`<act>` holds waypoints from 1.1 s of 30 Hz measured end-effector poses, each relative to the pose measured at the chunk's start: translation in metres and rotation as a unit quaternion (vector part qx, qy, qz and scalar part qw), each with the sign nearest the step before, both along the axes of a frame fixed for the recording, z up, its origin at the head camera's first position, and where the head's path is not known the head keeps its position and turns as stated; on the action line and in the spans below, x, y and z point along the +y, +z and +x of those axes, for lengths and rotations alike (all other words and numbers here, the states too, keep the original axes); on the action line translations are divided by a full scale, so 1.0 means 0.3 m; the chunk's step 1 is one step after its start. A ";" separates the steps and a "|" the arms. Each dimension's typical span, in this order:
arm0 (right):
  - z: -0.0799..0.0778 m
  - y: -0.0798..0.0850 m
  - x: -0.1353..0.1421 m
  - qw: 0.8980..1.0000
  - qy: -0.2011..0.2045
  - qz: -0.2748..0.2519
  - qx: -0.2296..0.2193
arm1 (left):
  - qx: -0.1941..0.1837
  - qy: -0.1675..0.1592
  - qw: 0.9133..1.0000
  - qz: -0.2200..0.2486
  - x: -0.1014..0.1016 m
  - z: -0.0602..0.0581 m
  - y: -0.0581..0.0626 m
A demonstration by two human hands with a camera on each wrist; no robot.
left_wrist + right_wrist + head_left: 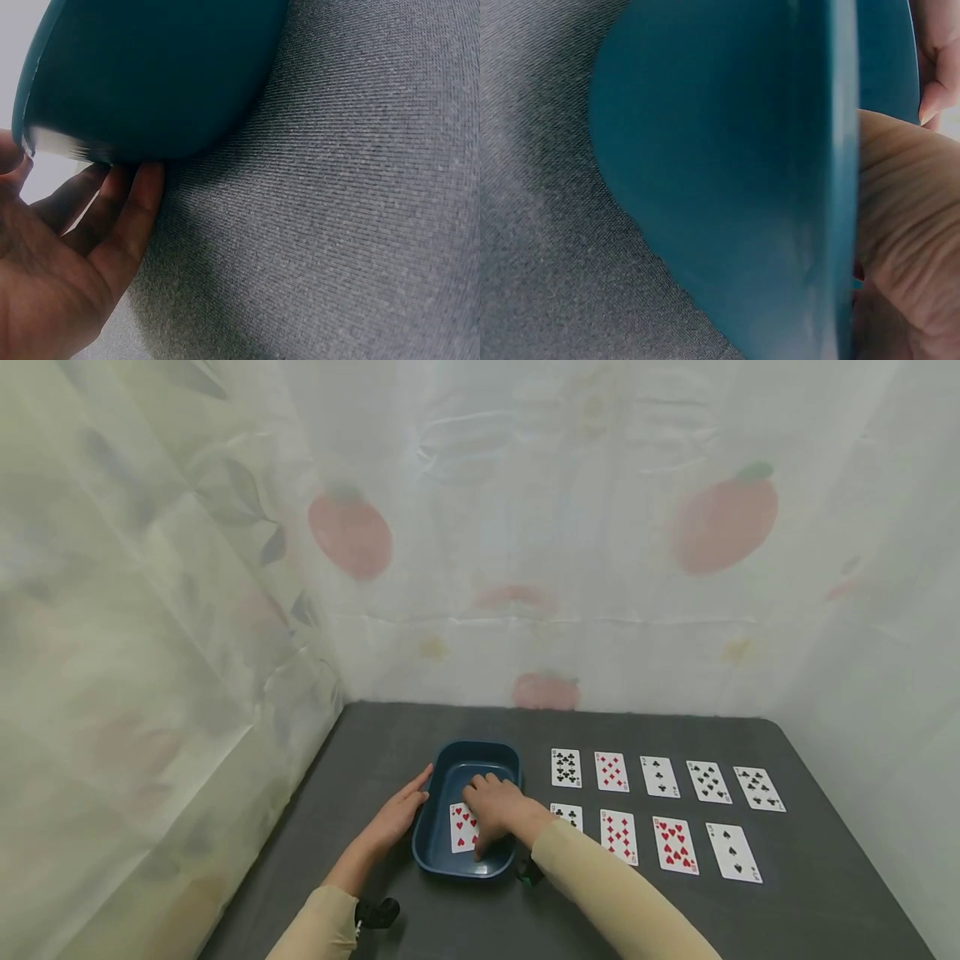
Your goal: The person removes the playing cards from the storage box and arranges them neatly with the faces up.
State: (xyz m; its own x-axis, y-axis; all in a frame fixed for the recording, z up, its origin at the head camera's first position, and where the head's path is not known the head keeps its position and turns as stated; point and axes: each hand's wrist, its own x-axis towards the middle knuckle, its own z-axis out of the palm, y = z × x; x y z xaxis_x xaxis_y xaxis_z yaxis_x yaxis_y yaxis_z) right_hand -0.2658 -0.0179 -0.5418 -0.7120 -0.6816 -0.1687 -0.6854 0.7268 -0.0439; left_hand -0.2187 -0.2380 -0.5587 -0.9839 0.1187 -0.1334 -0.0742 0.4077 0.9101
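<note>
A blue rectangular tray (423, 852) with rounded corners and raised walls lies on the dark table. My left hand (399, 818) is at its left side; the left wrist view shows the fingers (142, 199) extended against the outer wall and the thumb by the rim. Inside the tray, my right hand (497, 810) holds a playing card with red hearts (461, 831), its thumb at the lower edge and fingers near the top. The hand hides the card's right part. In the right wrist view the tray wall (727, 150) covers most of this hand.
Face-up cards lie in two rows right of the tray, including a diamonds card (612, 772), a clubs card (660, 777) and a spades card (734, 852). My right forearm partly covers the near row. Patterned curtains (555, 527) surround the dark table (810, 893).
</note>
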 end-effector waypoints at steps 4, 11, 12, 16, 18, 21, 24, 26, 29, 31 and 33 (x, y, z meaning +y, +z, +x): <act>-0.019 -0.032 -0.016 1.000 -0.013 -0.002 -0.006 | 0.000 0.003 1.000 -0.002 0.001 0.000 0.003; -0.018 -0.030 -0.029 0.999 -0.035 -0.004 -0.022 | -0.007 0.013 1.000 -0.004 0.005 -0.004 0.000; -0.012 -0.022 -0.029 0.999 -0.038 -0.005 -0.024 | -0.008 0.014 1.000 -0.004 0.005 -0.004 -0.001; 0.006 0.000 -0.029 0.999 -0.041 -0.007 -0.031 | -0.006 0.008 1.000 0.001 0.004 0.000 -0.004; 0.010 0.003 -0.028 0.999 -0.041 -0.007 -0.032 | -0.006 0.006 1.000 0.001 0.003 0.001 -0.004; 0.008 -0.002 -0.028 0.999 -0.041 -0.005 -0.032 | -0.002 0.003 1.000 0.000 0.002 -0.001 -0.006; 0.007 -0.012 -0.028 0.999 -0.037 -0.004 -0.029 | -0.003 0.004 1.000 0.000 0.000 -0.004 -0.008; 0.009 -0.011 -0.026 0.999 -0.034 -0.007 -0.029 | -0.003 0.004 1.000 0.001 -0.001 -0.006 -0.011; 0.014 -0.004 -0.023 0.999 -0.027 -0.011 -0.030 | -0.004 0.002 1.000 0.003 -0.003 -0.008 -0.014; 0.019 0.003 -0.021 0.999 -0.022 -0.015 -0.030 | -0.005 0.001 1.000 0.005 -0.004 -0.010 -0.013; 0.023 0.004 -0.019 0.999 -0.016 -0.016 -0.026 | -0.005 0.000 1.000 0.008 -0.005 -0.010 -0.012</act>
State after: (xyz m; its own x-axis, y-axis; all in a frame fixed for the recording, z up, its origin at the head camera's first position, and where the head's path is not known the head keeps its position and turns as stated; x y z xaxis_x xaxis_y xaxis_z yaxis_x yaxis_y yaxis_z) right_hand -0.2590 -0.0237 -0.5407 -0.7240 -0.6646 -0.1847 -0.6583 0.7457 -0.1027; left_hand -0.2218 -0.2394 -0.5622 -0.9825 0.1214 -0.1413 -0.0830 0.3936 0.9155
